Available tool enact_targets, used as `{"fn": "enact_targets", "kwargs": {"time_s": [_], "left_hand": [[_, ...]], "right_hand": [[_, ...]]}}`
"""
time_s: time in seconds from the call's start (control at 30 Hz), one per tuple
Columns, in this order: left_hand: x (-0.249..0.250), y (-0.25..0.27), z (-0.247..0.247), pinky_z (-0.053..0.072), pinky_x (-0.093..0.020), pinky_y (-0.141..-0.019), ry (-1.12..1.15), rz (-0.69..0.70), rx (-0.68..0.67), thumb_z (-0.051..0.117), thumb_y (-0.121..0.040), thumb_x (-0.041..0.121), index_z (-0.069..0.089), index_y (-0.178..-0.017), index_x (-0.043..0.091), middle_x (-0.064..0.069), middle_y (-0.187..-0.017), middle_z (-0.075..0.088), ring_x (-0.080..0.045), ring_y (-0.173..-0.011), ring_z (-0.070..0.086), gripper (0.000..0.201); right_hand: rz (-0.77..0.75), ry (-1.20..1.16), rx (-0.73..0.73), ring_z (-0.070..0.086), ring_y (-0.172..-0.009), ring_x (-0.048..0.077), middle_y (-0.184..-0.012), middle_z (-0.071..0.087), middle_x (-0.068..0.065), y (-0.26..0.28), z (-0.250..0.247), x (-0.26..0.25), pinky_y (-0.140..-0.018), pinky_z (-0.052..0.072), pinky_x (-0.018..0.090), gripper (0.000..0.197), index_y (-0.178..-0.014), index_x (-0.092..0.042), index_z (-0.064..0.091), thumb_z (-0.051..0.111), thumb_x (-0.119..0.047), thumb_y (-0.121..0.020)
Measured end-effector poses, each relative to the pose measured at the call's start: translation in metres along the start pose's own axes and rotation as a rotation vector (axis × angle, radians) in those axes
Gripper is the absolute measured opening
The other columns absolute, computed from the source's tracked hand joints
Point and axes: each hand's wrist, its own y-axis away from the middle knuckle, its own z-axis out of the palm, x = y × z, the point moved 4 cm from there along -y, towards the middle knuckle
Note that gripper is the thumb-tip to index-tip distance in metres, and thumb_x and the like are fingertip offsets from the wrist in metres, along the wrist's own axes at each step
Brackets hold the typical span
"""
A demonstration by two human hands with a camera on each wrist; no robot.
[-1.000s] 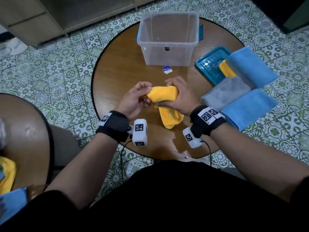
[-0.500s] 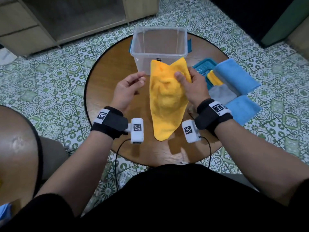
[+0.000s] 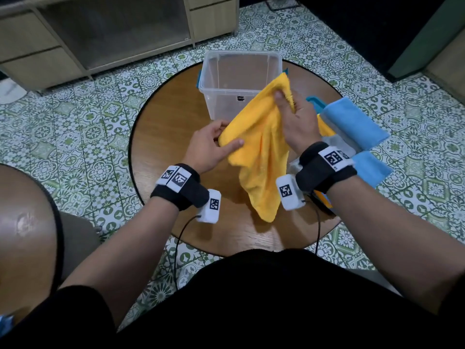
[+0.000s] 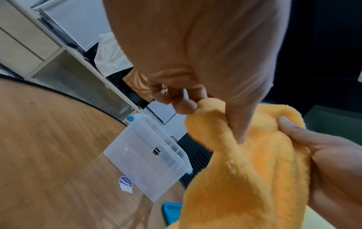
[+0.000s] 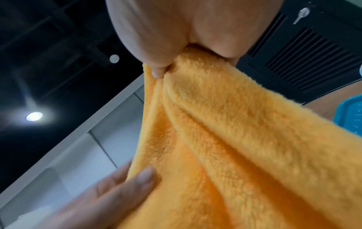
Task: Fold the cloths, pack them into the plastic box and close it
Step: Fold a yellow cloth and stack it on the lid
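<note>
Yellow cloth (image 3: 259, 149) was held up in the air over the middle of the round bench (image 3: 163, 122), unfolded and creased, its lowest corner hanging toward the near edge without clearly touching the wood. Right hand (image 3: 295, 119) pinched the top corner, thumb in front and fingers behind; the right wrist view showed the fabric bunched tight in that pinch. Left hand (image 3: 208, 147) held the left corner lower down, thumb laid across the face and fingers curled behind. So both grips were clamped on the cloth, one corner well above the other.

Box (image 3: 241, 81) stood open at the far edge with nothing visible inside. Lid (image 3: 313, 100) lay at the right edge, mostly buried under a pile: blue cloths (image 3: 352, 122), a grey one (image 3: 334, 144) and another yellow piece. The pile overhung the bench edge.

Judgement: folding of this cloth had not properly started; nothing was packed.

Risks from here:
- Corners held at unequal heights, so a fold made in the air would likely come out skewed and bulky.
- The right grip held a gathered wad, not a flat corner; a tug to spread the cloth could pull it free.
- The hanging tail could drag on the bench and double under when laid down.
- The right forearm was close to the overhanging pile; a sweep outward might knock cloths to the floor.
</note>
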Motion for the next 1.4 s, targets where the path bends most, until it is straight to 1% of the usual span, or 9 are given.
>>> {"fn": "enact_targets", "kwargs": {"time_s": [0.23, 0.4, 0.57, 0.67, 0.8, 1.0, 1.1, 1.23, 1.4], "left_hand": [[-0.015, -0.014, -0.039, 0.049, -0.038, -0.082, -0.663, -0.022, -0.092, 0.068, -0.079, 0.061, 0.073, -0.094, 0.029, 0.005, -0.083, 0.071, -0.022, -0.085, 0.066, 0.035], [0.002, -0.035, -0.102, 0.049, -0.048, -0.091, -0.665, -0.057, 0.325, 0.063, -0.085, 0.040, 0.074, -0.093, 0.034, 0.010, -0.070, 0.060, -0.027, -0.081, 0.064, 0.014], [0.020, -0.029, -0.152, 0.047, -0.029, -0.093, -0.460, 0.164, 0.692, 0.062, -0.081, 0.024, 0.073, -0.104, 0.019, 0.003, -0.107, 0.062, -0.015, -0.104, 0.059, 0.026], [0.014, -0.010, -0.146, 0.047, -0.020, -0.077, -0.108, 0.140, 0.561, 0.058, -0.085, 0.014, 0.071, -0.099, 0.019, 0.003, -0.089, 0.065, 0.002, -0.079, 0.057, 0.020], [-0.055, 0.032, -0.110, 0.052, -0.034, -0.074, 0.131, -0.192, 0.382, 0.067, -0.091, 0.026, 0.070, -0.090, 0.027, 0.013, -0.077, 0.070, -0.010, -0.075, 0.062, 0.003], [-0.173, 0.127, -0.046, 0.037, -0.028, -0.057, -0.265, -0.584, -0.148, 0.062, -0.094, 0.036, 0.067, -0.085, 0.032, -0.004, -0.074, 0.062, -0.023, -0.073, 0.056, 0.011], [-0.210, 0.167, -0.029, 0.038, -0.032, -0.063, -0.434, -0.702, -0.309, 0.054, -0.095, 0.052, 0.062, -0.099, 0.023, -0.004, -0.088, 0.063, -0.028, -0.083, 0.060, 0.029], [-0.224, 0.176, -0.031, 0.036, -0.035, -0.058, -0.423, -0.788, -0.244, 0.045, -0.094, 0.061, 0.052, -0.071, 0.006, -0.013, -0.069, 0.056, -0.034, -0.071, 0.059, 0.060], [-0.214, 0.140, -0.044, 0.045, -0.041, -0.074, -0.312, -0.694, 0.020, 0.040, -0.099, 0.056, 0.065, -0.105, 0.005, -0.018, -0.096, 0.066, -0.034, -0.089, 0.061, 0.057]], "right_hand": [[0.046, 0.014, 0.029, 0.044, -0.057, -0.007, -0.058, 0.053, -0.022, -0.036, -0.013, -0.003, -0.058, 0.037, 0.019, 0.027, -0.072, -0.021, 0.063, 0.057, -0.032, -0.096], [0.047, -0.122, 0.167, 0.058, -0.077, 0.006, -0.081, 0.066, -0.010, -0.063, -0.039, -0.027, -0.077, 0.051, 0.029, 0.019, -0.089, -0.023, 0.069, 0.056, -0.036, -0.094], [0.021, -0.616, 0.207, 0.067, -0.089, 0.023, -0.089, 0.073, 0.005, -0.069, -0.065, -0.036, -0.089, 0.055, 0.046, 0.012, -0.089, -0.017, 0.072, 0.062, -0.023, -0.095], [0.079, -0.624, 0.122, 0.068, -0.096, 0.024, -0.096, 0.074, 0.007, -0.051, -0.064, -0.013, -0.092, 0.054, 0.047, 0.013, -0.097, -0.013, 0.069, 0.063, -0.024, -0.094], [0.337, -0.302, -0.115, 0.064, -0.094, 0.024, -0.094, 0.072, 0.010, -0.004, -0.042, 0.066, -0.092, 0.051, 0.049, 0.044, -0.085, -0.017, 0.072, 0.078, -0.059, -0.071], [0.581, 0.449, -0.689, 0.063, -0.110, 0.028, -0.119, 0.067, 0.010, 0.113, -0.012, 0.196, -0.091, 0.047, 0.037, 0.067, -0.116, -0.008, 0.067, 0.057, -0.066, -0.084], [0.661, 0.583, -0.854, 0.063, -0.103, 0.022, -0.116, 0.068, 0.004, 0.150, -0.015, 0.220, -0.086, 0.047, 0.032, 0.037, -0.114, -0.013, 0.068, 0.054, -0.043, -0.097], [0.713, 0.534, -0.926, 0.061, -0.081, 0.011, -0.106, 0.068, 0.005, 0.164, -0.017, 0.215, -0.068, 0.044, 0.022, 0.023, -0.105, -0.015, 0.065, 0.052, -0.034, -0.101], [0.536, 0.570, -0.687, 0.063, -0.100, 0.031, -0.103, 0.068, 0.011, 0.112, -0.006, 0.199, -0.075, 0.043, 0.034, 0.036, -0.110, -0.007, 0.065, 0.046, -0.037, -0.102]]}}
